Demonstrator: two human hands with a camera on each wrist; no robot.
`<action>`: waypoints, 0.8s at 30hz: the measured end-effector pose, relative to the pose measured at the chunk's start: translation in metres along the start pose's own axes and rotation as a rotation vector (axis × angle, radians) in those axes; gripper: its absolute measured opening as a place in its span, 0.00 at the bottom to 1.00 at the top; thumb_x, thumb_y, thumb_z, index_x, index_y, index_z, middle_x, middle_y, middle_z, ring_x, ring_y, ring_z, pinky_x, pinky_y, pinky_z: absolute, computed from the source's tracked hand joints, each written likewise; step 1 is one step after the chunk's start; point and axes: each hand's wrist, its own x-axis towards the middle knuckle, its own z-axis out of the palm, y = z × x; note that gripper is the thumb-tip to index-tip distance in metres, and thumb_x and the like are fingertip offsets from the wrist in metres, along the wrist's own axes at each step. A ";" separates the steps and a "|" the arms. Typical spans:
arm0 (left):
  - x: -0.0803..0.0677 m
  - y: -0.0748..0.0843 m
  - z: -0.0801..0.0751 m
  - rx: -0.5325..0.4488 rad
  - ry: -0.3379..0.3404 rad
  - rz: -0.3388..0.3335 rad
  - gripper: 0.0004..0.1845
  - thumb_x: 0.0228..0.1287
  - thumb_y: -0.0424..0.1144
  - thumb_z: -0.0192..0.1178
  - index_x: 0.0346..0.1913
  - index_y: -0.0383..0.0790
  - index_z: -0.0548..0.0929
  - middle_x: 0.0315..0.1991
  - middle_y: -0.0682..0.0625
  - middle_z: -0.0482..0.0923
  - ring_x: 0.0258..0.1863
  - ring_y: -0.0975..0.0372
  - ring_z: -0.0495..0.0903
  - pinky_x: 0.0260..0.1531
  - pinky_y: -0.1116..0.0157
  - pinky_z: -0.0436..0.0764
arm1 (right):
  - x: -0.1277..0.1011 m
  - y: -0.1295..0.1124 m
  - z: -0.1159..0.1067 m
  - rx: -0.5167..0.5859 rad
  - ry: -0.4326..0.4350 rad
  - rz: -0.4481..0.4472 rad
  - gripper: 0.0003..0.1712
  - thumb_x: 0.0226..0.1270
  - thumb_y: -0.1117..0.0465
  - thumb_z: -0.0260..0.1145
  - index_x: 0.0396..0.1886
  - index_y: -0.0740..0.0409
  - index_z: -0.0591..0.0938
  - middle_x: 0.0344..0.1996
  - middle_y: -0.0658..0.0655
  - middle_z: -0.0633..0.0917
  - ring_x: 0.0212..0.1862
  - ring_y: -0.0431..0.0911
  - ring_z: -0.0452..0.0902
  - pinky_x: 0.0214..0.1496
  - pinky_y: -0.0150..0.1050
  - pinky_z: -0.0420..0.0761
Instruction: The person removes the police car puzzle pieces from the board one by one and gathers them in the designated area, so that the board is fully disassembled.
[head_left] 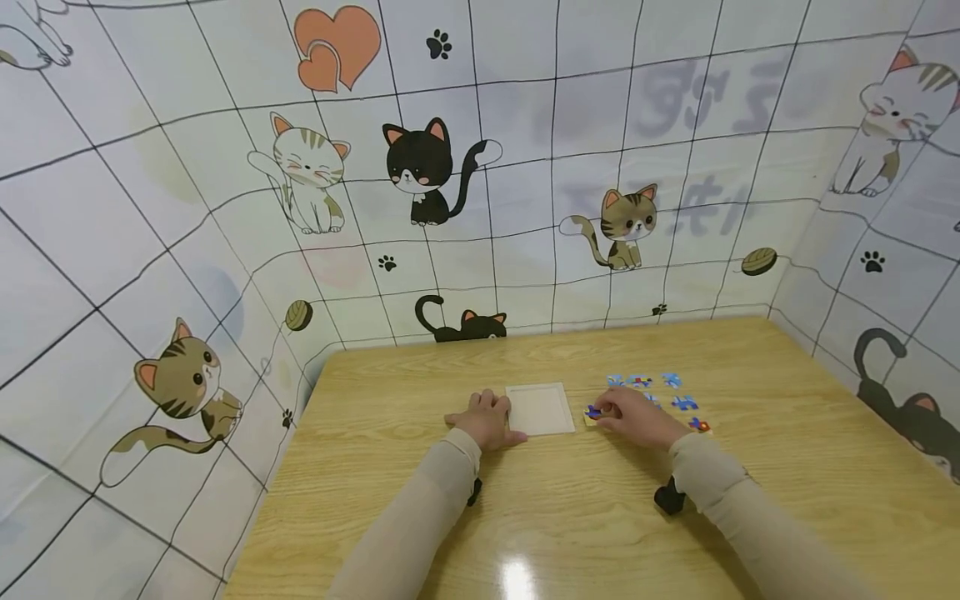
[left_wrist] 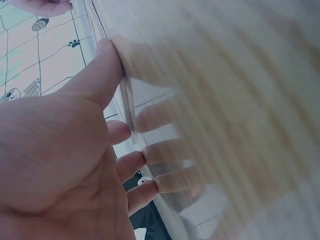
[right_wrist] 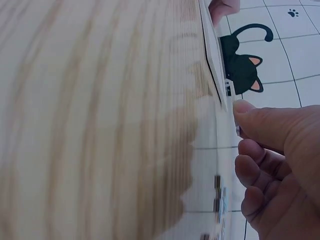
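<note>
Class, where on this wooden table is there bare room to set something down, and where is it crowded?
Bare: between white square puzzle tray and back wall, and the table's near right part. Crowded: blue puzzle pieces beside the right hand.

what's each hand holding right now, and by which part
The right hand pinches a jigsaw piece by its right edge, beside the white tray. The left hand holds nothing; its fingertips rest against the tray's left edge.

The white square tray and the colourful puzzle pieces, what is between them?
In the head view, the right hand pinching one puzzle piece lies between the white square tray and the loose puzzle pieces.
</note>
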 end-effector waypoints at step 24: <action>-0.008 0.002 -0.005 -0.005 -0.001 0.004 0.33 0.56 0.70 0.56 0.58 0.53 0.71 0.54 0.50 0.64 0.57 0.54 0.62 0.45 0.31 0.69 | -0.036 0.027 -0.022 -0.064 -0.063 0.052 0.10 0.63 0.58 0.69 0.44 0.51 0.82 0.35 0.47 0.76 0.34 0.37 0.71 0.37 0.36 0.75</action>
